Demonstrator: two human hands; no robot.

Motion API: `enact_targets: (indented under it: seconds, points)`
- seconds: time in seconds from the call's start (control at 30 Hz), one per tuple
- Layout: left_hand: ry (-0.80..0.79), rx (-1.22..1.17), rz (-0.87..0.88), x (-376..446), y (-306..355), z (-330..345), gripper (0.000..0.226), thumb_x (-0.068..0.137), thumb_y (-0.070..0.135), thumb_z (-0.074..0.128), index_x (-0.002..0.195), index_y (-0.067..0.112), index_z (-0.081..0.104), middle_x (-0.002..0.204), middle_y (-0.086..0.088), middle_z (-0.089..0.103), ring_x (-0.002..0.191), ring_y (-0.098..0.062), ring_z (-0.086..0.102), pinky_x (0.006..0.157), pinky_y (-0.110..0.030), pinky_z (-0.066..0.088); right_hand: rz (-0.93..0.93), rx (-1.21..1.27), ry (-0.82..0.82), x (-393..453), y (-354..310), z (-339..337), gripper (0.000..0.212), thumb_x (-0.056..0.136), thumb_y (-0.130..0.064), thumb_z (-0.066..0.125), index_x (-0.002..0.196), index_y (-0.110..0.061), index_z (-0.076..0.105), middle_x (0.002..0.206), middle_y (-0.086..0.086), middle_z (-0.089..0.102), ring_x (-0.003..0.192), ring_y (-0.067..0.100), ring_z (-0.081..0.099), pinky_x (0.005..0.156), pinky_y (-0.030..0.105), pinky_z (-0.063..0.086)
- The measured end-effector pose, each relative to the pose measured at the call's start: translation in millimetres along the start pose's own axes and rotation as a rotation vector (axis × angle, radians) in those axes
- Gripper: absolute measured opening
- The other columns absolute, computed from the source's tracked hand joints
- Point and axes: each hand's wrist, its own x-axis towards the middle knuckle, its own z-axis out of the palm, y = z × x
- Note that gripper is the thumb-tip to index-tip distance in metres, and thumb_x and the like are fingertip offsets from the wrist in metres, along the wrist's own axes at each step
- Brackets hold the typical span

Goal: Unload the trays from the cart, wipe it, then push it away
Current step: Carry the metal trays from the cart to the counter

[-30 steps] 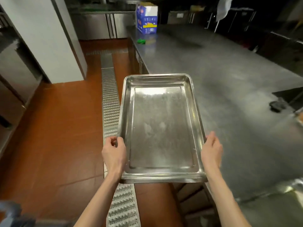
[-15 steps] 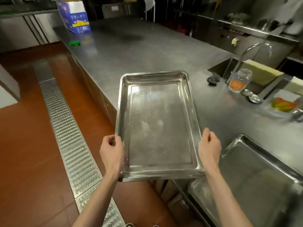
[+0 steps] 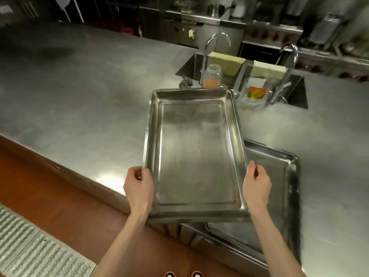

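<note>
A: Where's the tray (image 3: 194, 156)?

B: Held in the air over the near edge of the tabletop (image 3: 79, 100), long side running away from the person. Its near end hangs out past the tabletop edge; its right side overlaps a second tray (image 3: 279, 176) that lies flat on the tabletop, turned at an angle to it.

A: And the grip?

B: Left hand (image 3: 138, 188) is clamped on the left rim near the near corner, thumb on top, fingers curled over the edge. Right hand (image 3: 256, 185) clamps the right rim the same way. Both trays look bare inside.

A: Are the two trays touching?

B: Cannot tell. The held one covers the other's left part.

A: What's beyond?

B: Just past the tray's far end, a jar (image 3: 212, 75) with some orange liquid at the bottom, beside a dark scrubber (image 3: 186, 82). Behind them is a sunken sink (image 3: 191, 64) with a tall curved tap (image 3: 216, 43). To the right, a second tap (image 3: 287, 66), and near its base a clear bag (image 3: 255, 93) holding something red and yellow. Two pale boards (image 3: 226, 61) lean in the basins.

A: Anything in the way?

B: The second tray takes up the tabletop right of and under the held one. The stretch to the left shows only bare steel.

A: Below?

B: Red floor (image 3: 50, 192), a metal drain grate (image 3: 36, 254) at lower left, and shoe tips (image 3: 182, 274) at the bottom edge.
</note>
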Motion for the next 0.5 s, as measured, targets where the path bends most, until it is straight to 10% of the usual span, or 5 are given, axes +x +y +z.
enact_targets:
  seconds: [0.13, 0.3, 0.5]
  points:
    - [-0.127, -0.007, 0.021, -0.8, 5.2, 32.5, 0.018, 0.098, 0.021, 0.056, 0.089, 0.035, 0.060, 0.086, 0.008, 0.067, 0.074, 0.008, 0.062, 0.063, -0.007, 0.042, 0.018, -0.018, 0.114, 0.0, 18.1, -23.4, 0.044, 0.110, -0.039, 0.045, 0.070, -0.021, 0.052, 0.060, -0.003, 0.055, 0.054, 0.000, 0.053, 0.054, 0.013, 0.038]
    - [-0.290, -0.013, 0.029, -17.3, 0.4, 72.6, 0.012, 0.098, 0.021, 0.056, 0.103, 0.020, 0.067, 0.090, -0.003, 0.069, 0.085, -0.026, 0.067, 0.078, -0.041, 0.054, 0.057, -0.015, 0.182, -0.4, 45.8, -60.6, 0.043, 0.110, -0.040, 0.043, 0.077, -0.017, 0.057, 0.062, 0.000, 0.056, 0.055, 0.009, 0.051, 0.056, 0.024, 0.040]
    - [-0.407, -0.012, 0.020, -51.9, -8.8, 117.8, 0.014, 0.100, 0.020, 0.054, 0.103, 0.017, 0.067, 0.090, -0.006, 0.069, 0.081, -0.019, 0.063, 0.074, -0.032, 0.050, 0.093, -0.007, 0.276, 2.2, 83.5, -100.4, 0.043, 0.109, -0.034, 0.045, 0.069, -0.020, 0.049, 0.055, -0.011, 0.047, 0.051, 0.001, 0.045, 0.051, 0.015, 0.037]
